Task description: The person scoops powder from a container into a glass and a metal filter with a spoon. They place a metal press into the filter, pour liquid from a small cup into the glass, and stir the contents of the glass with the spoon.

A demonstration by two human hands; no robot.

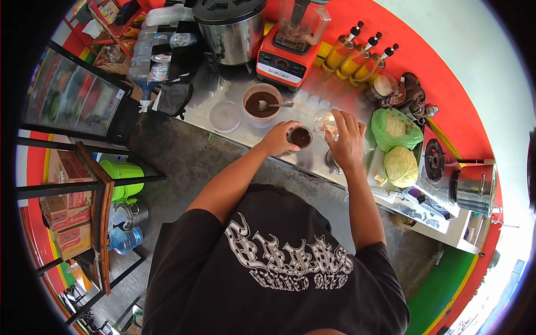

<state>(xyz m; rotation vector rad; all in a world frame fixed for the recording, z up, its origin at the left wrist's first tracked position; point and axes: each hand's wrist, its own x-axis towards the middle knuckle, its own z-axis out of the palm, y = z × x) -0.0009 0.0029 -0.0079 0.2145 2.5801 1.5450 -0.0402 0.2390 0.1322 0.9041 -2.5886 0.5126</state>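
My left hand is wrapped round a small cup with dark brown contents, near the counter's front edge. To its right, my right hand grips a small clear cup from above; what is in it, if anything, I cannot make out. Behind my left hand stands a plastic tub of brown paste or sauce, with a metal spoon resting in it. A round translucent lid lies left of the tub.
Along the back of the steel counter stand a metal urn, a red blender and three oil bottles. On the right are a green bag, a cabbage, a gas burner and a large pot.
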